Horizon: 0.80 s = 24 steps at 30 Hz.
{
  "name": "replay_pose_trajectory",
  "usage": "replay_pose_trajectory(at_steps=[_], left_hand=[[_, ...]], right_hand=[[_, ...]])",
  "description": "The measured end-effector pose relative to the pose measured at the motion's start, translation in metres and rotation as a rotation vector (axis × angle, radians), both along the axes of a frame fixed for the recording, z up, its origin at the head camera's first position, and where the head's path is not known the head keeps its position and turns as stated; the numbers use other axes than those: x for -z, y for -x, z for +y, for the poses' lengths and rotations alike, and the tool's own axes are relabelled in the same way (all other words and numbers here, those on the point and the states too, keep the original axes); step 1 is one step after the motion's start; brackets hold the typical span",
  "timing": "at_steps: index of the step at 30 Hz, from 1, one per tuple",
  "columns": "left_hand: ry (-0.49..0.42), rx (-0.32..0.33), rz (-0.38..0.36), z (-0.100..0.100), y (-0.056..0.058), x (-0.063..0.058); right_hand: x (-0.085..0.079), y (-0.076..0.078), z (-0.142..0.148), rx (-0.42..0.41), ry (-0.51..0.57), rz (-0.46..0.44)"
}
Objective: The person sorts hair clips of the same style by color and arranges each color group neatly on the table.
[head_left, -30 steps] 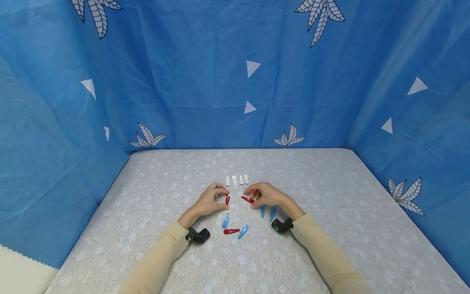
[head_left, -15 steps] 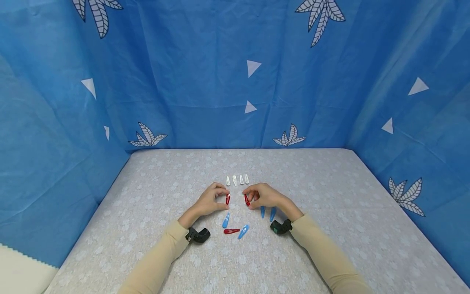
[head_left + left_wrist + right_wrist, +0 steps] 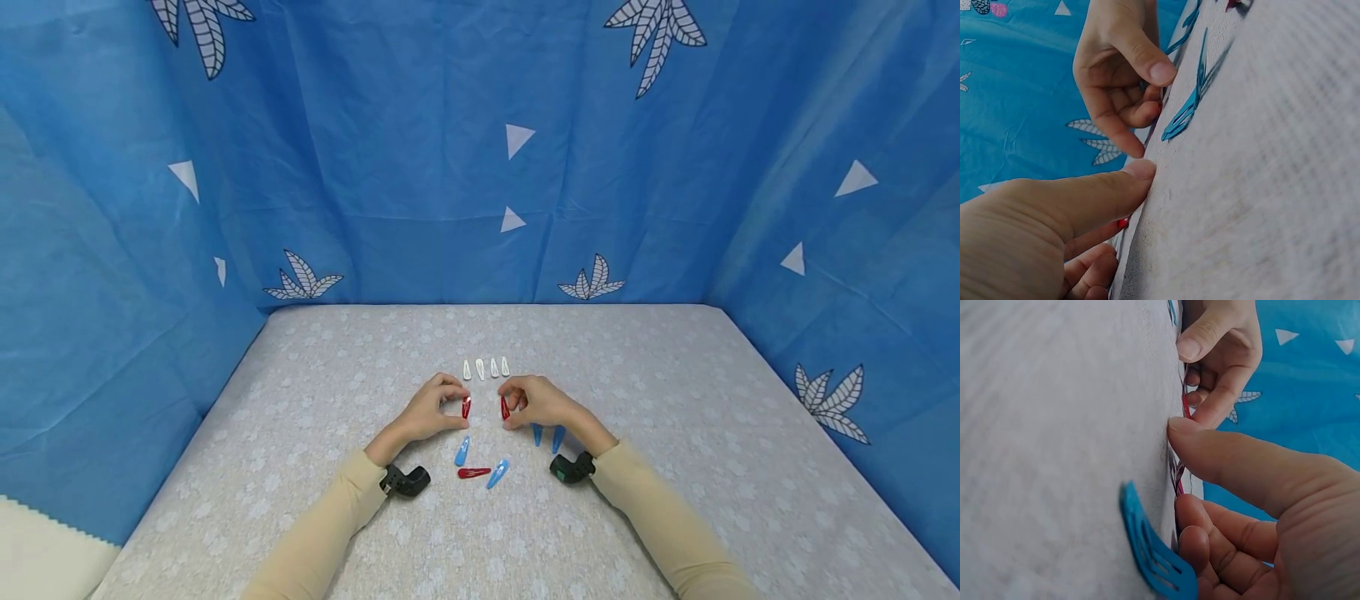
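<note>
No legible text, label, brand or number in any view.

Each hand holds a glossy red clip by its ends.

1. We see three red clips.
2. We see four blue clips.
3. We see four white clips.
4. We see a light grey tablecloth with pale flowers all over.
5. We see a bright blue curtain with white triangles and white leaves drawn in black lines.
6. We see light tan sleeves and black wrist cameras.
</note>
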<state>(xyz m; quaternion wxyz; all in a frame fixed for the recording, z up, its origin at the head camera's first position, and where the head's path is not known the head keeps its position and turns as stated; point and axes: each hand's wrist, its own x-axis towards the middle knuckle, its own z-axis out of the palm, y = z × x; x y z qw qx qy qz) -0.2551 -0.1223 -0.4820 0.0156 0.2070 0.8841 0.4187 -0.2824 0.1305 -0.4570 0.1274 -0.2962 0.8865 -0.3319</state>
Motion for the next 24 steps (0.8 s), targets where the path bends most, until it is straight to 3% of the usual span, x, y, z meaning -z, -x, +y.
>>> replay_pose_trajectory(at_steps=[13,24], left_hand=[[0.012,-0.006,0.007,-0.001,0.001,0.001],[-0.042,-0.034,0.049,0.000,0.003,-0.004]], right_hand=[[0.002,0.001,-0.002,0.009,0.019,-0.003],[-0.009,0.002,-0.002,0.021,0.025,0.008]])
